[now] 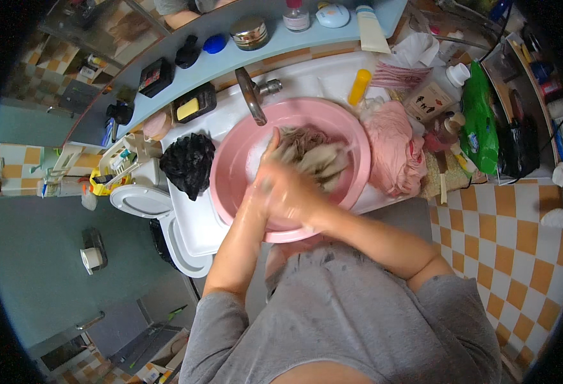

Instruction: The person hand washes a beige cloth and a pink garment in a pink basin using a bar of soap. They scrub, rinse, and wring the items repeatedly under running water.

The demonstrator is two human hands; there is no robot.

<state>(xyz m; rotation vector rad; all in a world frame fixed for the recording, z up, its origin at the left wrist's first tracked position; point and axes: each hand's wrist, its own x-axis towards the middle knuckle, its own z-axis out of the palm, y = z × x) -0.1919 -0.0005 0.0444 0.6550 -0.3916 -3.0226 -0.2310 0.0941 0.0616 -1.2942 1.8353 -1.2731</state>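
Note:
My wet hands meet over a pink basin (356,137) set in the white sink. My left hand (270,148) points away from me with its visible fingers stretched out. Across its palm and wrist lies my right hand (296,192), smeared by motion, so its fingers cannot be made out. No object shows between the hands. Beneath and beyond them, wet grey-beige cloth (325,161) lies bunched in the basin, with whitish suds at the left side. A metal faucet (250,96) reaches over the basin's far rim.
Black crumpled cloth (188,165) lies left of the basin, and a pink cloth bundle (394,147) on the right. A yellow tube (359,87) and a large bottle (436,93) stand at the far right. Toiletries line the blue shelf (220,65). A toilet (188,246) is at left.

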